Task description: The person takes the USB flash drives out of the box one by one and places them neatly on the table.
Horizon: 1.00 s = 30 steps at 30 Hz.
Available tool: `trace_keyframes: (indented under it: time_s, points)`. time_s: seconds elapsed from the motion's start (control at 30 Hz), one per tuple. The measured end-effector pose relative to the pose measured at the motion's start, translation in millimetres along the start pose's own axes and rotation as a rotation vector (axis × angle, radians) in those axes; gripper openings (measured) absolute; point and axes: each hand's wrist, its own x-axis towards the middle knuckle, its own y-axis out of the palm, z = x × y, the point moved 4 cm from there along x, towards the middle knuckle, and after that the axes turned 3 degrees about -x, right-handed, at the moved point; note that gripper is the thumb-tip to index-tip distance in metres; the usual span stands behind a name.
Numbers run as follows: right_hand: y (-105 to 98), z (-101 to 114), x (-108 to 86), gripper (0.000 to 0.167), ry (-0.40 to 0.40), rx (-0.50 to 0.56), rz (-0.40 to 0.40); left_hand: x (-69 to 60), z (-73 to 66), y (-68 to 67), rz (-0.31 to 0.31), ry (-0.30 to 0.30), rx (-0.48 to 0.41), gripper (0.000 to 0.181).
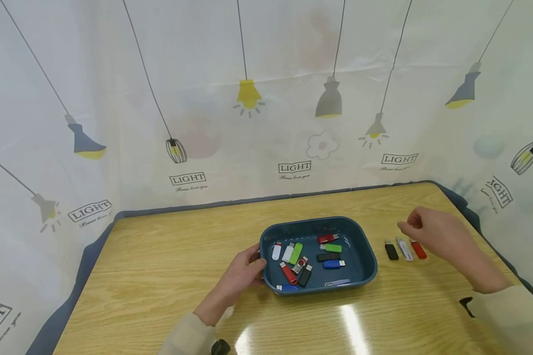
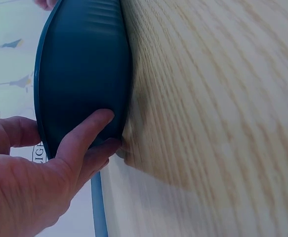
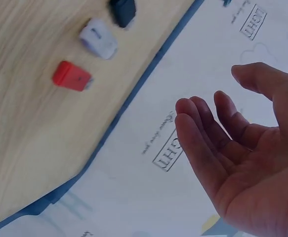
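A dark blue tray sits on the table, holding several USB sticks, among them a green one and a red one. At its left end, my left hand grips the wall; the left wrist view shows fingers on the tray's outer side and one at the rim. To the right of the tray lie a black USB stick, a white one and a red one in a row. Above that row hovers my right hand, fingers loosely bent, nothing between them.
The wooden table extends left and in front of the tray. Behind and beside it hangs a pale curtain printed with lamps, its dark blue border along the table's edge.
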Motion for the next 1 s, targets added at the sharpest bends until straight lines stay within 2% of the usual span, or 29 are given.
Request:
trace_keyframes:
  time_s: [0.17,0.6,0.83,1.0]
  points:
    - [-5,20,-0.8,0.032,-0.046,0.002,-0.033,0.0,0.0,-0.3,0.019,0.012,-0.012,0.059]
    - [-13,86,0.7,0.018,-0.213,-0.035,-0.155,0.1,-0.5,-2.4,0.008,0.003,0.0,0.057]
    - [2,119,10.4,0.016,-0.274,-0.04,-0.109,1.1,0.7,-1.7,0.013,0.002,0.005,0.057]
    - [10,145,19.9,0.013,-0.401,-0.051,-0.093,0.3,0.9,-1.3,0.01,0.003,0.004,0.057]
